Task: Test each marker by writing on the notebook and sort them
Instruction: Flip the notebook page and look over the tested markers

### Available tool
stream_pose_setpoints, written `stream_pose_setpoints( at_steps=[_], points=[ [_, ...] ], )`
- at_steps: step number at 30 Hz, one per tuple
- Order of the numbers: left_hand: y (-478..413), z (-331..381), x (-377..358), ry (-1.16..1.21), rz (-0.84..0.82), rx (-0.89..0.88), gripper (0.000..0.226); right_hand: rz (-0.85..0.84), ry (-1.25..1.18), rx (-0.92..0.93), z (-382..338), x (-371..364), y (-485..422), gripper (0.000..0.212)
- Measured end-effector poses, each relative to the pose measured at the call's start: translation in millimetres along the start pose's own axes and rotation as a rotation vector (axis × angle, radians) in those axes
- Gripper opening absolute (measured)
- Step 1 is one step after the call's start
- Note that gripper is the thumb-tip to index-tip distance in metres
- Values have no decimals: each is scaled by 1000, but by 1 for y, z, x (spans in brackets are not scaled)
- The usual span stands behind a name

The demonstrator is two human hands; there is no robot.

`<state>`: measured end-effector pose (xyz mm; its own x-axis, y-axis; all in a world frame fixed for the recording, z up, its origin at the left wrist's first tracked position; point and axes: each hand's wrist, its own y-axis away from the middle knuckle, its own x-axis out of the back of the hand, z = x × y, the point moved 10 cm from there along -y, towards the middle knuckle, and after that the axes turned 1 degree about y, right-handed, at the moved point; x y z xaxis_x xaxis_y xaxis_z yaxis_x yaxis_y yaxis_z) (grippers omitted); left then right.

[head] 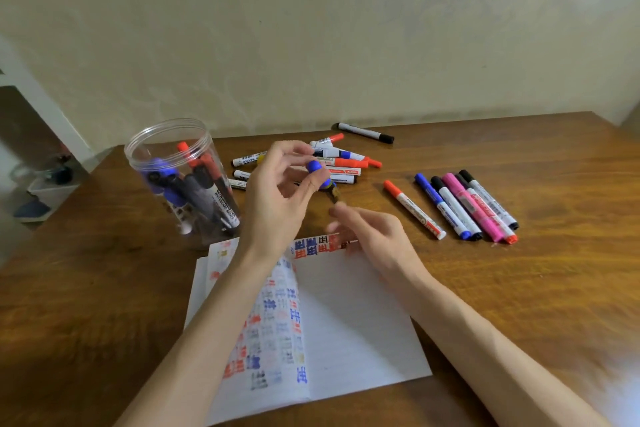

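Observation:
My left hand (277,198) is raised over the table and pinches a blue marker (320,175) between thumb and fingertips. The marker's dark tip points down toward my right hand. My right hand (372,236) hovers just below that tip, blurred, with its fingers loosely extended and nothing visible in them. The open notebook (346,315) lies under both forearms. Its left page is covered in red, blue and black test marks, and a row of marks runs along the top of the right page.
A clear plastic jar (180,180) with blue, red and black markers stands at left. Several loose markers (343,163) lie piled behind my hands, and a black one (365,132) lies farther back. A row of markers (464,206) lies at right on the wooden table (519,288).

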<state>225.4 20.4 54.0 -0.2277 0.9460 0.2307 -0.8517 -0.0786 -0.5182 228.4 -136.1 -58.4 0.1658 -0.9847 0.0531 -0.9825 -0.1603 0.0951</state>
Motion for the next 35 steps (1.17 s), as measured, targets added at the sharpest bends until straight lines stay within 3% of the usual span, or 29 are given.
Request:
stream_pose_setpoints(
  at_steps=[3, 6, 10, 12, 14, 17, 21, 24, 31, 35],
  points=[
    [12, -14, -3, 127, -28, 82, 26, -25, -407, -122, 4, -3, 2, 50],
    [27, -31, -10, 80, -128, 141, 23, 34, -507, -104, 3, 6, 3, 44],
    [43, -44, -20, -306, -257, 50, 28, 108, -300, 21, -8, 15, 4, 35],
    [46, -38, -21, -384, -269, -14, 36, 124, -227, 60, -14, 16, 5, 37],
    [49, -36, -22, -391, -303, -37, 42, 128, -163, 86, -19, 16, 7, 41],
    [53, -42, -23, -362, -387, 8, 32, 105, -45, 126, -25, 13, 7, 42],
    [47, -59, 5, -270, -362, 174, 25, 324, -165, 218, -42, 68, 7, 37],
    [44, -65, 14, -302, -322, 212, 22, 429, -125, 175, -36, 93, 8, 34],
    [53, -71, 9, -384, -420, 253, 28, 376, -4, -30, -7, 81, -2, 25],
    [57, -77, 8, -457, -488, 277, 20, 338, 70, -67, 6, 77, -7, 26]
  ],
)
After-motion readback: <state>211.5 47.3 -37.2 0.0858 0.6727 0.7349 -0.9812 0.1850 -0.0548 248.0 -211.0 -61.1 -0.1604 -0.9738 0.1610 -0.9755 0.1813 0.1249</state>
